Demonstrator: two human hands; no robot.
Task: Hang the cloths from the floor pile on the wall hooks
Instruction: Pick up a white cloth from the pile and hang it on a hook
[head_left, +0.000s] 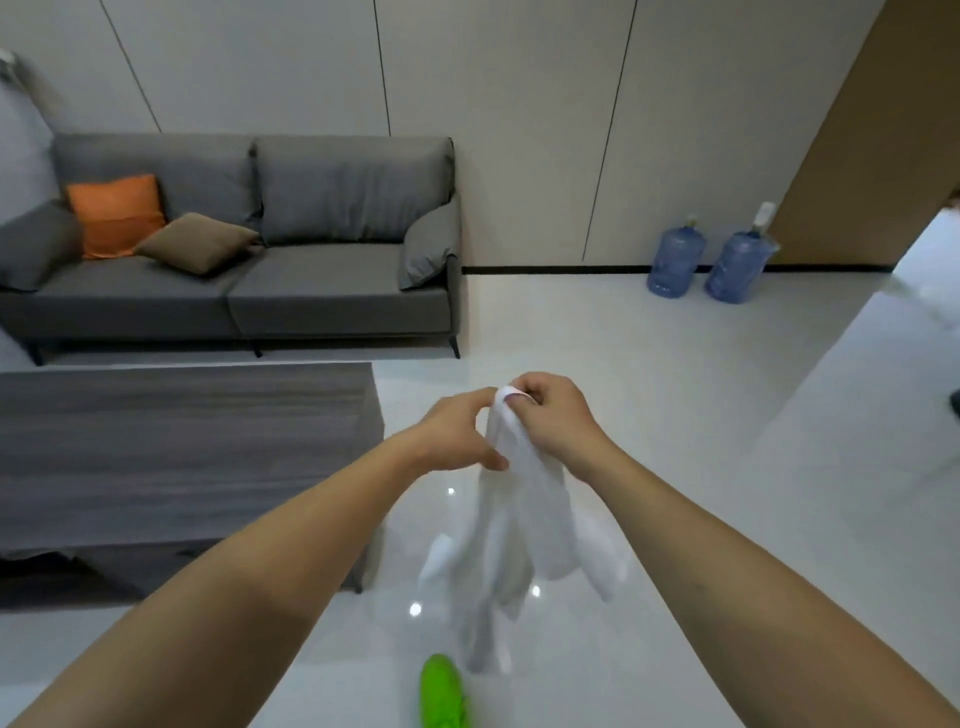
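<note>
While no hooks show in this view, the lines below cover what the hands and cloths are doing.

White cloth (511, 525): held up in the air in front of the person, pinched at its top and hanging down in loose folds above the glossy floor (701, 415).

Right hand (553, 418): closed around the top of the white cloth, fingers curled over the bunched edge.

Left hand (457, 436): fingertips pinched on the same top edge just beside the right hand, thumb pressed lower against the fabric.

Green cloth (441, 691): lying on the floor below the hanging white one, near the bottom edge of the view; the rest of any pile cannot be seen.

Step in hand: judged to be finding a corner or loop at the top of the white cloth before carrying it to a hook.

Doing it well: the hands should work apart along the top edge so the fabric spreads instead of staying bunched, leaving a single layer or loop to slip over the hook.

Risk: a thick wad may slide off a hook.

Surroundings: grey sofa (249, 249) and low grey table (171, 447) to the left, two water bottles (675, 260) by the far wall.
</note>
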